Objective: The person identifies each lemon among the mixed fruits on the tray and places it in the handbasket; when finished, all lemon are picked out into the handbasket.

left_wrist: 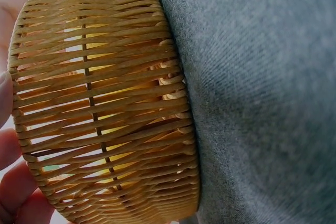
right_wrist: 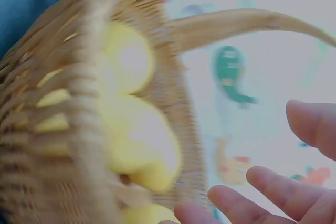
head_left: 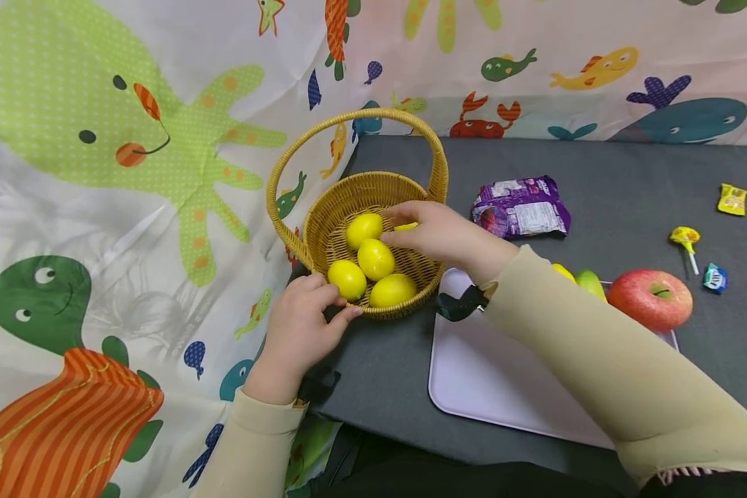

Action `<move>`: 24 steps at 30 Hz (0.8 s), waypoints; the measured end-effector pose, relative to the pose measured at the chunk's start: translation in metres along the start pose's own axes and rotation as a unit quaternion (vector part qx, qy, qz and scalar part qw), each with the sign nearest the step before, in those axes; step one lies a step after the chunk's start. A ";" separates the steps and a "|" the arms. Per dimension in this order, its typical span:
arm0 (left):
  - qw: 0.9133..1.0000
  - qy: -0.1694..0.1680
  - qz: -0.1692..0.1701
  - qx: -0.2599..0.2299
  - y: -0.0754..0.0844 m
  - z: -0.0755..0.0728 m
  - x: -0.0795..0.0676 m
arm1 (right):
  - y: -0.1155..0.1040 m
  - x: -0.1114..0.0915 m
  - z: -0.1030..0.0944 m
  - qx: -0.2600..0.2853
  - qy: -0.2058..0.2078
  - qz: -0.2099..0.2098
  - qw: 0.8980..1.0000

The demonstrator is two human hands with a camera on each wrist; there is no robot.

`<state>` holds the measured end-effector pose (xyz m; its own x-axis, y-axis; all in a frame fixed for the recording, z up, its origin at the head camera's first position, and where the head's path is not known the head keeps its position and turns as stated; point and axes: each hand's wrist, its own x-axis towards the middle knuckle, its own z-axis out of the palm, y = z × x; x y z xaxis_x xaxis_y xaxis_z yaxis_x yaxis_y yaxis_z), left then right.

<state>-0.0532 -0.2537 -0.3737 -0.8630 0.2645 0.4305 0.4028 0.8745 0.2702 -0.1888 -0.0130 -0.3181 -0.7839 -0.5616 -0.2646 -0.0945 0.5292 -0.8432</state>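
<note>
A yellow wicker basket (head_left: 373,181) with a tall hoop handle stands on the dark grey table. Several lemons (head_left: 393,290) lie inside it, one partly hidden below my right hand. My left hand (head_left: 301,325) grips the near left rim, thumb and fingers on either side of it; in the left wrist view, fingers (left_wrist: 18,182) rest against the woven wall (left_wrist: 105,103). Over the right part of the basket, my right hand (head_left: 432,232) reaches in above the lemons. The right wrist view has its fingers (right_wrist: 273,192) spread apart, holding nothing, beside the blurred lemons (right_wrist: 142,135).
A white tray (head_left: 504,387) lies right of the basket, partly under my right sleeve, with an apple (head_left: 650,299) and a green fruit (head_left: 590,283) at its far side. Beyond are a purple snack bag (head_left: 523,206), a lollipop (head_left: 685,238) and wrapped candies (head_left: 716,277). Patterned cloth (head_left: 180,207) hangs close on the left.
</note>
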 end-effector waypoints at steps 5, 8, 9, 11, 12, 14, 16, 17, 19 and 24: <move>1.000 -0.007 -0.011 0.000 0.003 0.000 -0.002 | 0.012 -0.042 -0.030 0.124 0.018 0.007 0.992; 1.000 -0.011 -0.014 0.003 0.003 0.000 -0.002 | 0.027 -0.069 -0.047 0.162 0.032 0.007 0.986; 1.000 -0.012 -0.014 0.003 0.003 0.001 -0.003 | 0.033 -0.078 -0.052 0.173 0.036 0.008 0.984; 1.000 -0.013 -0.014 0.003 0.003 0.001 -0.002 | 0.047 -0.095 -0.061 0.198 0.038 0.011 0.979; 1.000 -0.014 -0.014 0.002 0.004 0.000 -0.002 | 0.056 -0.104 -0.064 0.211 0.038 0.011 0.977; 1.000 -0.013 -0.014 0.002 0.004 0.000 -0.002 | 0.072 -0.120 -0.070 0.235 0.045 0.021 0.971; 1.000 -0.012 -0.015 0.000 0.004 0.000 -0.002 | 0.087 -0.134 -0.075 0.254 0.054 0.030 0.965; 1.000 -0.011 -0.017 -0.001 0.005 0.000 -0.002 | 0.095 -0.140 -0.077 0.259 0.058 0.031 0.964; 1.000 -0.010 -0.017 -0.001 0.005 0.000 -0.002 | 0.108 -0.153 -0.081 0.277 0.064 0.031 0.958; 1.000 -0.011 -0.014 -0.002 0.006 0.000 0.000 | 0.134 -0.175 -0.088 0.341 0.056 0.020 0.938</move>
<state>-0.0513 -0.2485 -0.3725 -0.8807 0.2482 0.4033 0.3788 0.8804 0.2855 -0.1182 0.2116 -0.3436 -0.8416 -0.4594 -0.2841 0.3215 -0.0033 -0.9469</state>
